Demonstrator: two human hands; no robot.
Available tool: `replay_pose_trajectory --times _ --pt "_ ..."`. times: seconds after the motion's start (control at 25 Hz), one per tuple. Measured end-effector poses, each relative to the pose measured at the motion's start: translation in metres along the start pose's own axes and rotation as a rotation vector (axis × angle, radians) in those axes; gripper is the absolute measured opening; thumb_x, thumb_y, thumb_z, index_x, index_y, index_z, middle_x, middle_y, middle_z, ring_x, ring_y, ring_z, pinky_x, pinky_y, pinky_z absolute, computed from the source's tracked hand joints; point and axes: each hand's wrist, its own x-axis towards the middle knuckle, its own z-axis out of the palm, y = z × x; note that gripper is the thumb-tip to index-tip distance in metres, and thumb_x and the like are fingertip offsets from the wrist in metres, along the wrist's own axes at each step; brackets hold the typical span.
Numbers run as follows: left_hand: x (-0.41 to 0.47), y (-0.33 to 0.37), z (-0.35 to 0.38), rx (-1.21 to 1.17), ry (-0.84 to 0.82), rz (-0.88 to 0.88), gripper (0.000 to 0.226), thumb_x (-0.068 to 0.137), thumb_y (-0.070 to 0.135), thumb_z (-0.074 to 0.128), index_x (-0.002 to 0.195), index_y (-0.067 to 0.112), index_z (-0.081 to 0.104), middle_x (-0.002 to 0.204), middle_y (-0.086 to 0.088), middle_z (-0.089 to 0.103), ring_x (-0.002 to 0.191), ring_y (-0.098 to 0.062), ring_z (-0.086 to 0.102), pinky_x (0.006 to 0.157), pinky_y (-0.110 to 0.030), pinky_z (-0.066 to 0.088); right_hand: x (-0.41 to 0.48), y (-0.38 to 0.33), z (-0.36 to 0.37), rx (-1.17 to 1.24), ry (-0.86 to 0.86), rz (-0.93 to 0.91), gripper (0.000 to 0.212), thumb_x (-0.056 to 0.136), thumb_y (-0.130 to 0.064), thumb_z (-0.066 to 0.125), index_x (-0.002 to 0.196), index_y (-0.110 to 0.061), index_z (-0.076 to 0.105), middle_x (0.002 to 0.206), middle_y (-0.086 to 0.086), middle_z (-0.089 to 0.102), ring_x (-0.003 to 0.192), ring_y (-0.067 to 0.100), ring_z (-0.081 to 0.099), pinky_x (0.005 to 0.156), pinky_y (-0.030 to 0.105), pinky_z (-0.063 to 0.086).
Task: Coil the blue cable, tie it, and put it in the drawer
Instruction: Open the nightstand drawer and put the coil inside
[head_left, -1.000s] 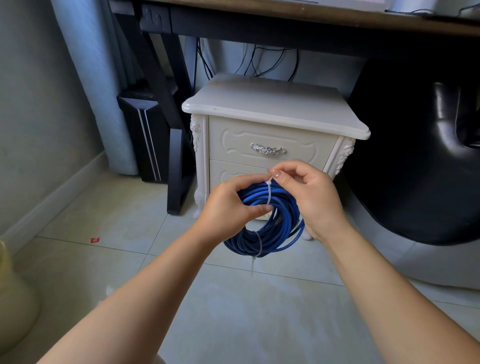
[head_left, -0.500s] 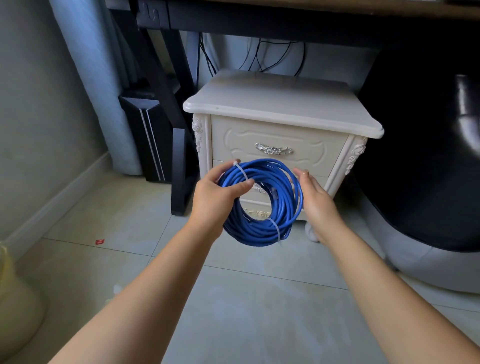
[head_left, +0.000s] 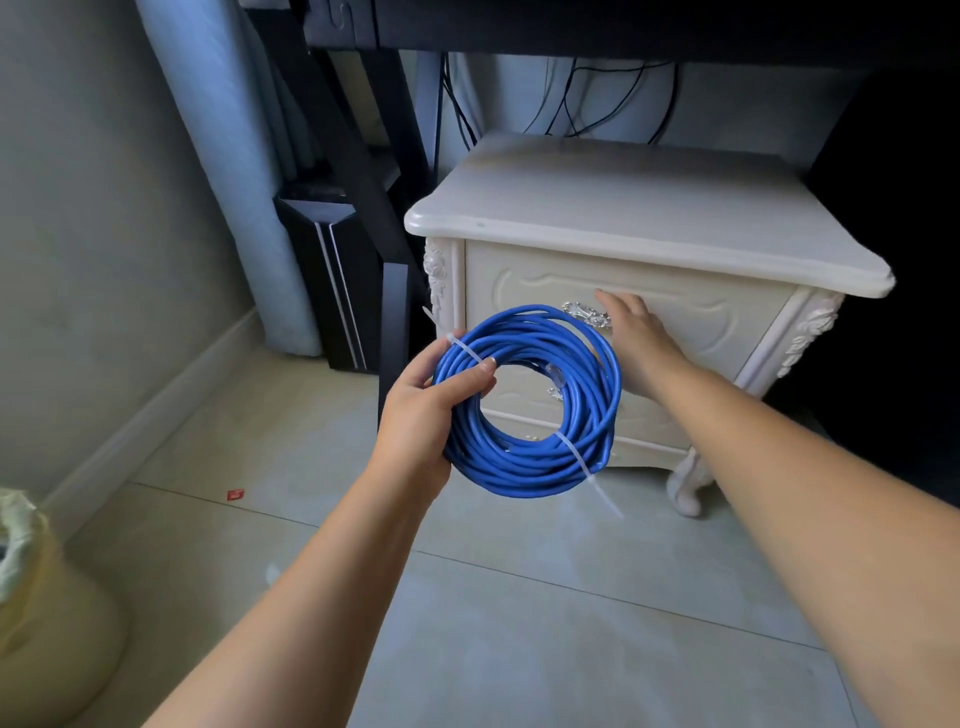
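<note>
Right hand (head_left: 631, 332) had left the coil and reached, fingers spread, to the cream cabinet's silver drawer handle (head_left: 586, 315), while left hand (head_left: 423, 410) gripped the zip-tied blue cable coil (head_left: 535, 400) before the closed drawer, ready for stowing.

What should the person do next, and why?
Probably curl the right hand round the handle and pull the top drawer open. The cable is coiled and bound with two white ties, the left hand grips it, and the drawer is shut, with the right hand open at its handle.
</note>
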Motion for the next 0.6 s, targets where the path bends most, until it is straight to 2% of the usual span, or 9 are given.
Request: replay_pose_trajectory --times 0.12,0.28,0.36,0.44,0.52,0.6 --pt "0.002 0.003 -0.002 -0.036 -0.019 0.018 0.038 0.082 0.001 0.072 0.116 0.019 0.069 0.11 -0.006 0.074 0.095 -0.02 0.071 0.092 -0.029 0.055 0.007 0.0 0.005 0.012 -0.012 0.027 0.062 0.09 -0.037 0.051 0.148 -0.02 0.036 0.152 0.008 0.033 0.137 0.033 0.033 0.111 0.045 0.033" --pt "-0.001 0.006 -0.005 -0.072 -0.047 0.023 0.044 0.083 0.001 0.071 0.124 0.015 0.066 0.125 -0.009 0.068 0.094 -0.019 0.07 0.09 -0.027 0.055 -0.013 -0.004 0.004 -0.019 0.018 -0.026 0.037 0.084 -0.033 0.047 0.117 -0.024 0.063 0.128 0.001 0.057 0.118 0.024 0.05 0.096 0.037 0.044" --pt "-0.005 0.009 -0.004 -0.084 -0.073 0.018 0.044 0.083 0.001 0.07 0.125 0.014 0.066 0.126 -0.011 0.067 0.096 -0.02 0.07 0.092 -0.028 0.054 -0.034 -0.007 0.002 -0.043 0.056 -0.059 0.021 0.085 -0.031 0.052 0.101 -0.028 0.067 0.115 -0.005 0.064 0.104 0.02 0.056 0.087 0.034 0.048" --pt "-0.012 0.011 0.001 -0.101 -0.093 0.012 0.042 0.084 0.001 0.069 0.123 0.014 0.067 0.125 -0.013 0.067 0.096 -0.021 0.069 0.091 -0.027 0.054 -0.064 -0.012 -0.005 0.014 0.038 -0.105 0.013 0.089 -0.02 0.056 0.097 -0.02 0.067 0.104 -0.007 0.065 0.095 0.017 0.056 0.081 0.033 0.047" --pt "-0.021 0.012 0.009 -0.12 -0.103 -0.006 0.041 0.083 0.001 0.069 0.122 0.013 0.068 0.123 -0.013 0.068 0.094 -0.021 0.069 0.088 -0.026 0.055 -0.098 -0.018 -0.014 0.216 -0.057 -0.097 0.013 0.092 -0.005 0.055 0.1 -0.007 0.066 0.093 -0.007 0.062 0.088 0.014 0.053 0.074 0.028 0.041" --pt "-0.028 0.011 0.017 -0.135 -0.109 -0.023 0.042 0.083 0.002 0.07 0.123 0.012 0.067 0.12 -0.012 0.069 0.093 -0.021 0.068 0.087 -0.025 0.055 -0.124 -0.022 -0.029 0.708 -0.08 0.107 0.024 0.096 -0.008 0.049 0.083 -0.008 0.069 0.075 -0.011 0.068 0.072 0.013 0.06 0.065 0.027 0.045"
